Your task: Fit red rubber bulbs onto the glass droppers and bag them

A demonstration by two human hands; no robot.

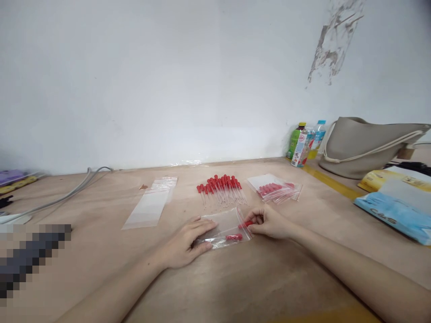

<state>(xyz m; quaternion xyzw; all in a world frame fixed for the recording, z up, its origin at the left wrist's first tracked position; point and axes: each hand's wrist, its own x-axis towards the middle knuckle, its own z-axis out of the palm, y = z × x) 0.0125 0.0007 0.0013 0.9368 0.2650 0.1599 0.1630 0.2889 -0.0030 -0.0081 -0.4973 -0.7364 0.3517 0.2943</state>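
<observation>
A clear zip bag (pixel 220 229) lies flat in front of me with its red-lined mouth to the right. Inside it is a dropper with a red bulb (pixel 233 237). My left hand (pixel 188 240) rests on the bag's left end, fingers spread. At the mouth, my right hand (pixel 266 223) pinches a second red-bulbed dropper (pixel 247 224), which reaches partly into the bag. Behind the bag, several red-bulbed droppers (pixel 222 186) lie in a fanned pile, their clear stems towards me.
Filled zip bags (pixel 276 189) lie at right of the pile, and a stack of flat clear bags (pixel 150 204) at left. Further right are bottles (pixel 301 143), a grey bag (pixel 363 146) and a blue tissue pack (pixel 393 215). A cable (pixel 74 190) crosses the left side.
</observation>
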